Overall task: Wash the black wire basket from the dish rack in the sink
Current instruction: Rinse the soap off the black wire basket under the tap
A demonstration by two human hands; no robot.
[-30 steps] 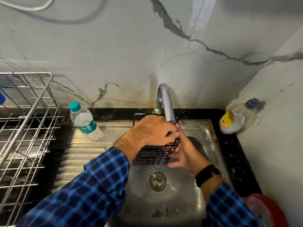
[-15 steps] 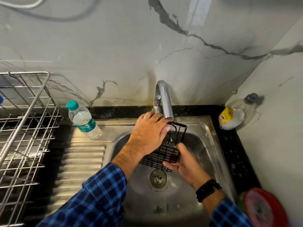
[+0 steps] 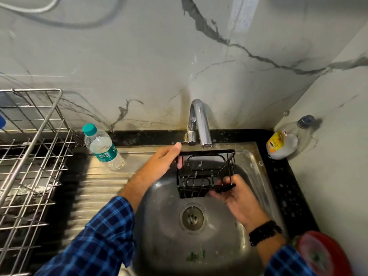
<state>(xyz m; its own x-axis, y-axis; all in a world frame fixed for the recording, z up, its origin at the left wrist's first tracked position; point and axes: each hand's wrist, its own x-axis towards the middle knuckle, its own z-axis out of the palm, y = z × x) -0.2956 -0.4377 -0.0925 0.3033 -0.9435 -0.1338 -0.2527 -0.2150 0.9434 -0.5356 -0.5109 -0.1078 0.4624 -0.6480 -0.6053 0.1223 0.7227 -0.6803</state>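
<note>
- The black wire basket (image 3: 205,174) is held in the air over the sink (image 3: 159,246) bowl, directly under the spout of the faucet (image 3: 200,124), with its open side turned toward the camera.
- A thin thread of water is seen falling from the spout into the basket.
- The basket's upper left corner is gripped by the left hand (image 3: 161,164) — thumb laid along the top rim, fingers curled behind the wires.
- Its lower right corner is pinched by the right hand (image 3: 239,196), the fingers bent round the near edge; a dark beaded bracelet (image 3: 264,232) is worn on that wrist.
- In the bowl below, a few greenish scraps are seen near the front wall, beyond the drain (image 3: 191,218).
- A plastic water bottle (image 3: 102,148) with a teal cap is stood on the drainboard to the left, clear liquid inside it.
- A metal dish rack (image 3: 29,156) is set further left; its contents cannot be made out.
- A clear bottle (image 3: 282,144) with a yellow label is leaned in the right corner — whitish liquid is pooled in its lower part.
</note>
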